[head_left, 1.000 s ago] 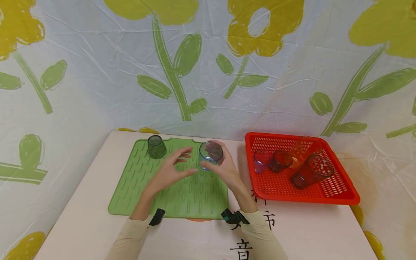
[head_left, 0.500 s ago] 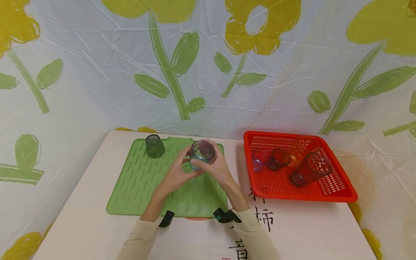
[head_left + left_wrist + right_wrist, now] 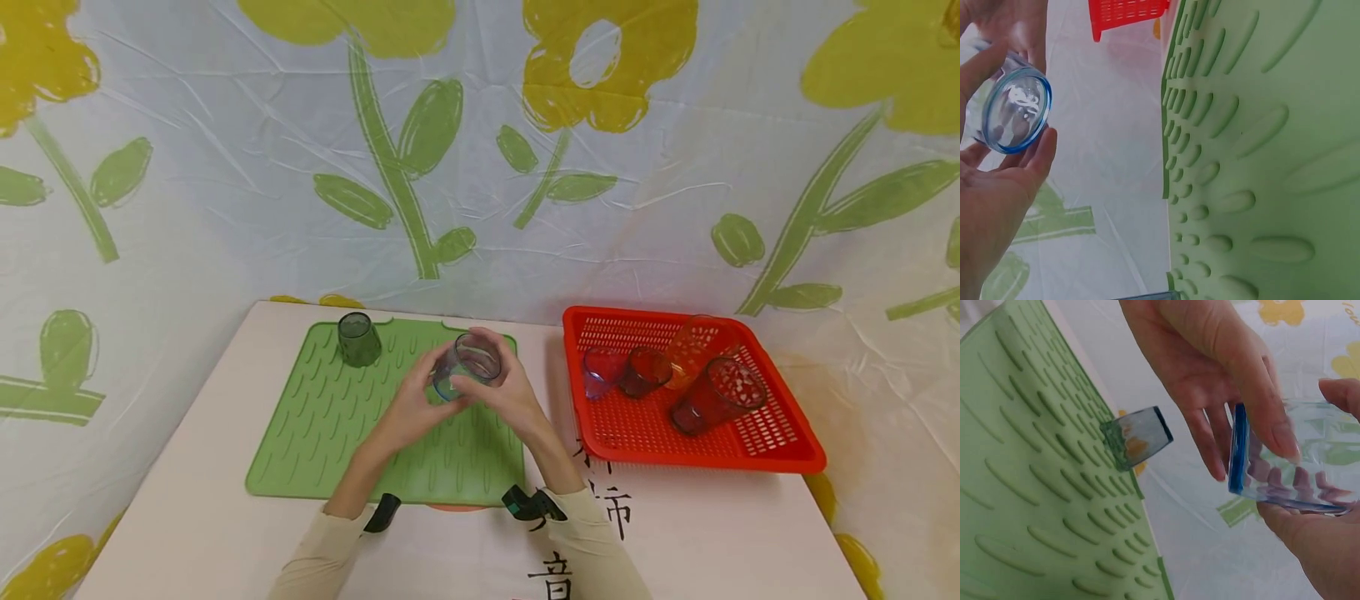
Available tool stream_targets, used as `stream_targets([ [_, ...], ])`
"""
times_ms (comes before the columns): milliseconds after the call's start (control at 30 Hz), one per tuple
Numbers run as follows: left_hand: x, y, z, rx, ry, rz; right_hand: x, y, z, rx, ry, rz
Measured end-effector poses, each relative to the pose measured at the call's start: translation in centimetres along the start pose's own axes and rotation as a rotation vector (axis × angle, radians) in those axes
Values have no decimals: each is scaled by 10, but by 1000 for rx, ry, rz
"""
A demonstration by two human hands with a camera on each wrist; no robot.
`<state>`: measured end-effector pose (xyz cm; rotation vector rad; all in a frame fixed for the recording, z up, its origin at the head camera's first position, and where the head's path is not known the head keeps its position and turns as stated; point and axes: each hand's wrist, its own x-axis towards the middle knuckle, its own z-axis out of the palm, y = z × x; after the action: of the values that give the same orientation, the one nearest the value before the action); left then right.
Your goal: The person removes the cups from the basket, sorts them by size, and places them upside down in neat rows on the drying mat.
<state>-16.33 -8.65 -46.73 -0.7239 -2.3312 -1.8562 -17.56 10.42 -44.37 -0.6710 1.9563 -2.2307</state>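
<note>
Above the green drying mat [image 3: 337, 433], both hands hold a clear drinking glass [image 3: 472, 358] with a blue-tinted base, tilted in the air. My left hand [image 3: 411, 408] grips it near the base, its thumb on the side in the right wrist view. My right hand [image 3: 517, 402] holds it from the other side, near the rim. The blue base [image 3: 1019, 109] faces the camera in the left wrist view. Some fingers are hidden behind the glass. A dark grey-green glass [image 3: 358, 340] stands narrow end up on the mat's far left corner.
At right sits a red plastic basket [image 3: 697, 454]. It holds a purple-blue glass [image 3: 602, 371], a small dark glass [image 3: 645, 371], a large clear tumbler [image 3: 697, 342] and a tall dark tumbler [image 3: 716, 396]. A flower-printed cloth [image 3: 285, 192] hangs behind the table.
My left hand, earlier apart from the glass, has come in from the left and taken hold of it. The glass has moved slightly left with my right hand and now tilts more.
</note>
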Motion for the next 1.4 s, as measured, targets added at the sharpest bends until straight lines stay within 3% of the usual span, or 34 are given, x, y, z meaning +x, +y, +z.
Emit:
stream_targets([
  [400, -8, 7, -17, -111, -97, -74, -7, -1, -15, -109, -85, -1],
  [633, -9, 13, -27, -127, -94, -89, -12, -4, -22, -114, -131, 39],
  [800, -7, 17, -31, -139, -93, -66, -14, -5, -27, -146, -171, 62],
  [1100, -3, 27, -35, -61, -112, -71, -15, -8, -30, -261, -253, 95],
  [1233, 1, 28, -33, -10, -110, -44, -13, -8, -26, -339, -263, 115],
  [1400, 7, 31, -26, 82, -106, 5, -11, -4, -19, -436, -243, 83],
])
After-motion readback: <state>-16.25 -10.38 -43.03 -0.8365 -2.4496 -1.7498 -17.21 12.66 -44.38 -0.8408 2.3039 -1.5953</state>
